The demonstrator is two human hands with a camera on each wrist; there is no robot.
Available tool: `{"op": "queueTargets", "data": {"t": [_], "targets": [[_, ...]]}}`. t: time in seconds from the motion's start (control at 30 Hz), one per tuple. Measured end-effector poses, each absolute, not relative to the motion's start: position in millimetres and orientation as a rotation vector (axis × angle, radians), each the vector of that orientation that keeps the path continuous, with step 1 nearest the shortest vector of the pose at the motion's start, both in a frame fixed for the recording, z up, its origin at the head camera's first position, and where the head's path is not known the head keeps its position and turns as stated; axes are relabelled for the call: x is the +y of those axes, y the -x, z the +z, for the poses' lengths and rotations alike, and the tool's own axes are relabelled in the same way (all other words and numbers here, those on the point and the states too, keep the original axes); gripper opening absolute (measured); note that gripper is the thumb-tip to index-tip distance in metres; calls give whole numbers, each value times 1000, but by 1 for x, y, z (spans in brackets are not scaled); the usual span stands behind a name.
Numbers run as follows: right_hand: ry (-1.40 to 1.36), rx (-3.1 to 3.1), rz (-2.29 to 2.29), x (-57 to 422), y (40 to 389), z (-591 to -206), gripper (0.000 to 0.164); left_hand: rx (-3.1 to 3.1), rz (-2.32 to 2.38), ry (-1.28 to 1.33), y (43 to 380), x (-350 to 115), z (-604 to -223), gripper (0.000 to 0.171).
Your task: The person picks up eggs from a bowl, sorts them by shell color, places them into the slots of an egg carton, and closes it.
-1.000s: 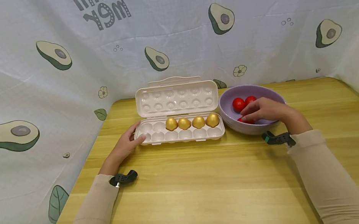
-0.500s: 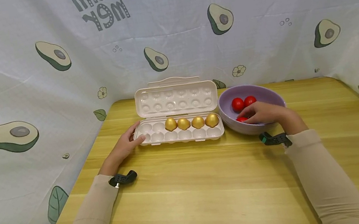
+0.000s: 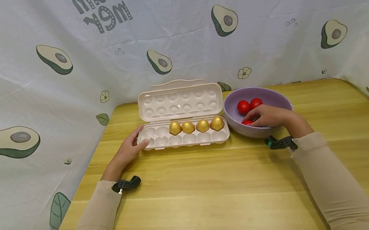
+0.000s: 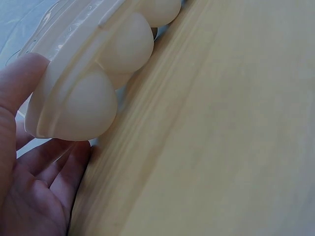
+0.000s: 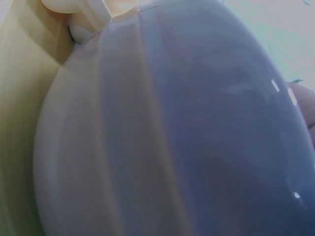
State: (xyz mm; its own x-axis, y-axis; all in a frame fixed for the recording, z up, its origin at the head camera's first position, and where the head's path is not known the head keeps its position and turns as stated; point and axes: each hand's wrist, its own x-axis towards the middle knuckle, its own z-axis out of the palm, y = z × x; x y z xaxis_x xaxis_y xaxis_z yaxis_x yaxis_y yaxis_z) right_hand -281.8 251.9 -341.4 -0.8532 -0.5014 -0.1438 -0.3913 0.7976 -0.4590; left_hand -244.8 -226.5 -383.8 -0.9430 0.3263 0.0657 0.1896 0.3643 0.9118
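Note:
In the head view, my left hand point(image 3: 128, 151) grips the left end of an open cream egg carton point(image 3: 163, 142). Its thumb lies on the rim, and the left wrist view has the other fingers point(image 4: 74, 162) around the end. A row of several golden eggs point(image 3: 188, 127) fills back cups of the carton. My right hand point(image 3: 270, 116) reaches into a purple bowl point(image 3: 276, 97), fingertips around a red ball point(image 3: 247, 122) mostly hidden by them. Two more red balls point(image 3: 243, 107) lie behind it. The bowl's outer wall point(image 5: 162, 123) fills most of the right wrist view.
The raised carton lid point(image 3: 181, 103) stands at the back, near a white cloth point(image 3: 186, 31) printed with avocados. The bowl stands right beside the carton's right end. Wooden table top point(image 3: 196, 192) stretches in front of both.
My right hand has moved slightly left and lower into the bowl, its fingers closing over the front red ball. My left hand stays on the carton. The head view has shifted a little.

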Motion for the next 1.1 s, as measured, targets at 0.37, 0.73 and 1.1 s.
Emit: {"op": "queueTargets", "data": {"t": [0.37,0.73,1.1], "targets": [[665,2752,-627,252,283,-343,27,2499,1626,-456,244,-227,-384,66],[699,2764,-623,252,284,-345,25,2476,1639,-468,244,-227,-384,67],[713,2781,-628,252,285,-344,24,2485,1634,-469,246,-227,-385,66]]}}
